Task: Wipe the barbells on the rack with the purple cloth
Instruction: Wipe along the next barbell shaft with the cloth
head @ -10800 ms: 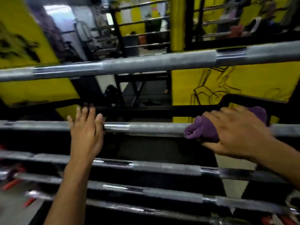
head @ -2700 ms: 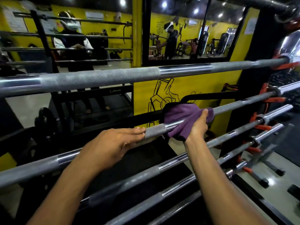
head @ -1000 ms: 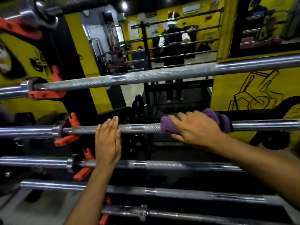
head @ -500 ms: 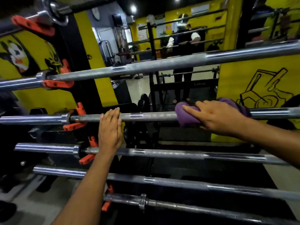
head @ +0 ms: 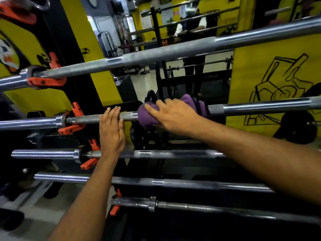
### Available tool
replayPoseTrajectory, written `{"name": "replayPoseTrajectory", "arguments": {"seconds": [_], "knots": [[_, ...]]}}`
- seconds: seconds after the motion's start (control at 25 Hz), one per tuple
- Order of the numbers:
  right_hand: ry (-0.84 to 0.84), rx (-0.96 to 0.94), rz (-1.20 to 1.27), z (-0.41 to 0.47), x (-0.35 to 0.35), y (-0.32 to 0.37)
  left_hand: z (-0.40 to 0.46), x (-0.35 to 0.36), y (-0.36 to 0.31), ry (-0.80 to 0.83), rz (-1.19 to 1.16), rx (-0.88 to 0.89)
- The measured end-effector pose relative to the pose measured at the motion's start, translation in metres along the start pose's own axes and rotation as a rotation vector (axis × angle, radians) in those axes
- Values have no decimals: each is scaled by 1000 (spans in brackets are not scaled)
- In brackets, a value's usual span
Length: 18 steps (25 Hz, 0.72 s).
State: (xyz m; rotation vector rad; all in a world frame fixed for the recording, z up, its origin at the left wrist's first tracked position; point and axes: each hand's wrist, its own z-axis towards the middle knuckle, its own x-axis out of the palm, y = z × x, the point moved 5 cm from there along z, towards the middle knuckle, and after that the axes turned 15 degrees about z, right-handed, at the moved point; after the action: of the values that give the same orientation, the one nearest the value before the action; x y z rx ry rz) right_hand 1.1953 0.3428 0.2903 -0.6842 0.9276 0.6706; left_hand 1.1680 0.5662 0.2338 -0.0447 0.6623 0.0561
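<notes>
Five long metal barbells lie across a black rack [head: 73, 49], one above the other, on orange hooks [head: 46, 81]. The purple cloth [head: 149, 117] is wrapped around the second barbell from the top [head: 260, 106], near its middle. The right hand [head: 175, 115] lies over the cloth with its fingers curled down on it, holding it tight against the bar. The cloth sticks out on both sides of the hand.

The left hand [head: 111, 131] is flat, with its fingers straight and close together. Its fingertips rest on the same bar, just to the left of the cloth. It holds nothing. Its wrist crosses in front of the third barbell [head: 165, 153].

The top barbell [head: 156, 53] slants up to the right and has a rough gray grip. Two more bars sit lower down, the fourth barbell [head: 173, 182] and the bottom barbell [head: 191, 206].

Behind the rack is a yellow wall [head: 260, 66] with a black line drawing [head: 281, 87] on it. A mirror [head: 173, 32] shows a person standing in the gym. There are papers on the far wall, but the words on them are too blurry to read.
</notes>
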Motion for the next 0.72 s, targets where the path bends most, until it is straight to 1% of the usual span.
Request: {"name": "replayPoseTrajectory", "arguments": {"seconds": [0.12, 0.2, 0.24, 0.32, 0.44, 0.52, 0.6, 0.64, 0.72], "knots": [[39, 12, -1, -58, -15, -46, -2, 1, 2, -14, -11, -14], [3, 28, -84, -89, -23, -67, -3, 4, -1, -22, -26, 1], [-17, 45, -126, -91, -23, -70, -3, 6, -3, -27, -15, 13], [11, 60, -114, -64, -14, -57, 0, 7, -2, -12, 11, -2], [74, 70, 64, -18, -2, -28, -2, 1, -4, 79, -26, -6], [29, 48, 126, 2, -4, -16, -3, -7, 5, 162, -26, 105], [-33, 50, 154, 18, -7, -6, -6, -14, 30, 186, 78, 199], [-24, 40, 140, 27, -3, 3, -6, -16, 46, 172, 125, 189], [38, -5, 84, 42, 11, 25, -4, -13, 71, 165, 117, 94]]}}
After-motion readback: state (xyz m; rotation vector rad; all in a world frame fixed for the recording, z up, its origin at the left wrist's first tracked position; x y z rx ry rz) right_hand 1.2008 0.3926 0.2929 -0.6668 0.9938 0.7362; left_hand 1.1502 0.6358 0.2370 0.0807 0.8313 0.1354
